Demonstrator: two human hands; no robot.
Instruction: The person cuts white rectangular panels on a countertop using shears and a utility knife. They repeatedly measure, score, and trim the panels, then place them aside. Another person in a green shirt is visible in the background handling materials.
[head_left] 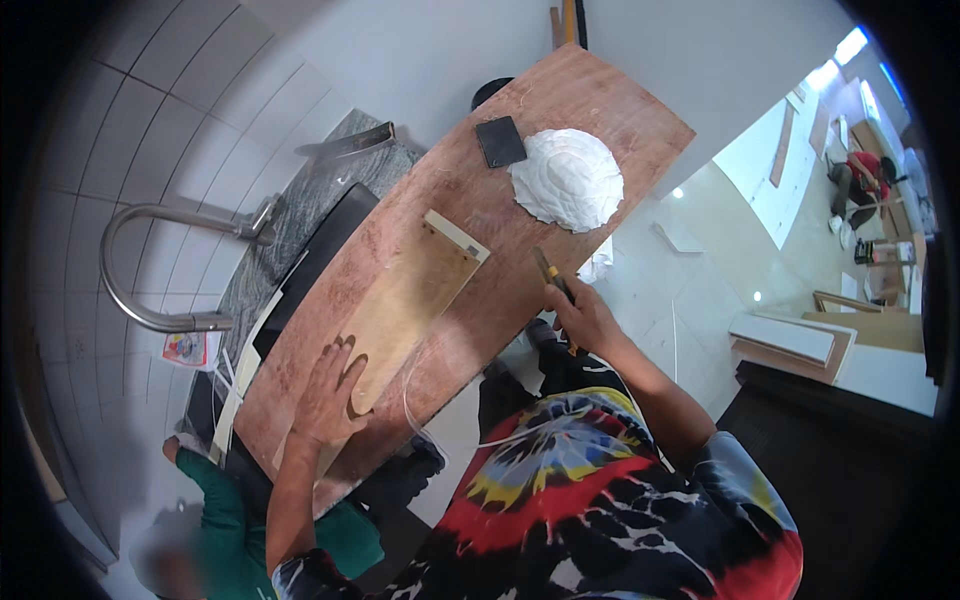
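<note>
My left hand (329, 393) lies with its fingers spread on the near end of a long tan wooden piece (412, 312). A pale strip (455, 237) with a small hole runs across the far end of that piece. It rests on a reddish-brown wooden panel (350, 262). In my right hand (590, 318), beside the panel's right edge, is a slim yellow-and-black hand tool (553, 272). Its tip points up and left, toward the panel; its exact kind cannot be made out. Farther up the panel lie a dark square block (501, 142) and a round, wrinkled white mass (568, 180).
A steel faucet (150, 215) and grey stone counter (262, 262) stand left of the panel. At the lower left a person in a green sleeve (225, 505) is close by. A white cable (408, 395) hangs over the panel's near edge. Boards (790, 338) lie at right; another person (862, 185) crouches beyond.
</note>
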